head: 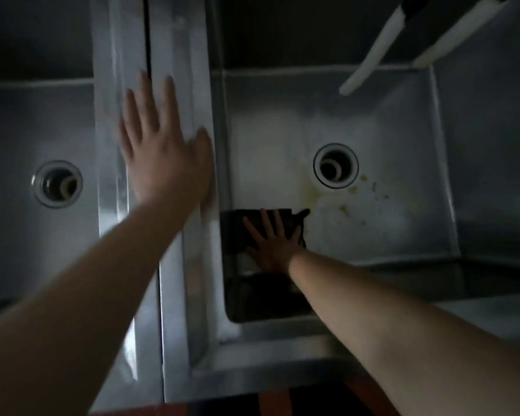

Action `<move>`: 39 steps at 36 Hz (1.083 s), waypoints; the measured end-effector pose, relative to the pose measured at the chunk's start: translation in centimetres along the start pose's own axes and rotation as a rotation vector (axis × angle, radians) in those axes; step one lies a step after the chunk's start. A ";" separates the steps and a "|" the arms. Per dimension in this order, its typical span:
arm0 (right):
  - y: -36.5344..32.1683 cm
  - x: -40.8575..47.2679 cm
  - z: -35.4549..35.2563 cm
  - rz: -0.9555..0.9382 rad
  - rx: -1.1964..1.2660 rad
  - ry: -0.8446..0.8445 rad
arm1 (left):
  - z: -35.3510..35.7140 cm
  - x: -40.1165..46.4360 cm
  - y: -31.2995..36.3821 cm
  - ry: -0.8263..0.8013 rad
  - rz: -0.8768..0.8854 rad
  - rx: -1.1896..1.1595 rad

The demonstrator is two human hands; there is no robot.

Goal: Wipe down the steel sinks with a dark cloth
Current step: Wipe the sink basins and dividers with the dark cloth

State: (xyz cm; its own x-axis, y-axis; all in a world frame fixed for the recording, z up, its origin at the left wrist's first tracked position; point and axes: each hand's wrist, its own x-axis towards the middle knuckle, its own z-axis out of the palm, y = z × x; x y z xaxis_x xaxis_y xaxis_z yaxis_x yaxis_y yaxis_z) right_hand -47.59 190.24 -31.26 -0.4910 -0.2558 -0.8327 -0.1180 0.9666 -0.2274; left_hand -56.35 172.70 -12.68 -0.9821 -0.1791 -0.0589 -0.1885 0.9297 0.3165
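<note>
Two steel sinks lie side by side below me. In the right sink (403, 124) my right hand (275, 246) presses flat on a dark cloth (237, 232) at the near left corner of the basin floor, fingers spread. Yellowish stains (354, 193) spot the floor near its drain (335, 165). My left hand (162, 154) rests flat, fingers apart, on the steel divider (177, 40) between the sinks and holds nothing. The left sink (18, 130) has its own drain (57, 184).
A white tap spout (370, 55) hangs over the far part of the right sink, with a second white bar (460, 31) beside it. The sinks' front rim (282, 370) runs along the bottom, with a dark reddish floor below it.
</note>
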 end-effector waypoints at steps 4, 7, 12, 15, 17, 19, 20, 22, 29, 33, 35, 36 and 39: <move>1.4 -0.3 -1.9 -0.043 -0.116 -0.140 | 1.6 -7.1 1.8 -0.108 -0.042 0.191; 2.2 -0.3 -2.1 -0.061 -0.214 -0.194 | 1.9 -7.2 2.3 -0.103 -0.076 0.262; 2.8 0.2 0.1 -0.099 -0.205 -0.085 | 2.8 -6.8 3.0 -0.065 -0.096 0.325; 2.8 1.0 1.1 -0.087 -0.176 0.063 | 3.4 -6.3 3.2 -0.036 -0.118 0.349; 2.3 1.6 0.6 -0.060 -0.141 0.140 | 3.4 -6.2 3.3 -0.029 -0.126 0.348; 1.6 2.8 -0.8 -0.018 -0.064 0.190 | 3.3 -6.5 3.4 -0.029 -0.131 0.336; 1.5 3.8 -2.0 0.003 -0.019 0.219 | 3.3 -6.5 3.4 -0.031 -0.130 0.330; 1.5 5.8 -5.1 0.032 0.049 0.265 | 3.3 -6.3 3.4 -0.039 -0.141 0.324; 1.2 9.5 -11.1 0.057 0.185 0.217 | 3.1 -6.1 3.8 -0.048 -0.153 0.314; 2.1 6.7 -7.4 -0.071 0.025 0.225 | 3.0 -6.0 3.9 -0.055 -0.164 0.321; 3.1 4.4 -4.6 -0.177 -0.098 0.205 | 3.0 -6.0 4.0 -0.053 -0.167 0.319; 3.7 3.2 -3.0 -0.255 -0.177 0.191 | 3.0 -6.0 4.0 -0.053 -0.168 0.319; 6.8 -0.1 0.9 -0.526 -0.463 0.081 | 2.9 -5.9 4.2 -0.054 -0.175 0.314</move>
State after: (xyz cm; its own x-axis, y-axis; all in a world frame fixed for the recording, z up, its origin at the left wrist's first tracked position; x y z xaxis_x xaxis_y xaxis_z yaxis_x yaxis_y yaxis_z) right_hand -47.53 196.86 -33.20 -0.3282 -0.7066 -0.6269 -0.7035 0.6257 -0.3369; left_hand -51.32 178.58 -13.76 -0.9321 -0.3345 -0.1388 -0.3367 0.9416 -0.0084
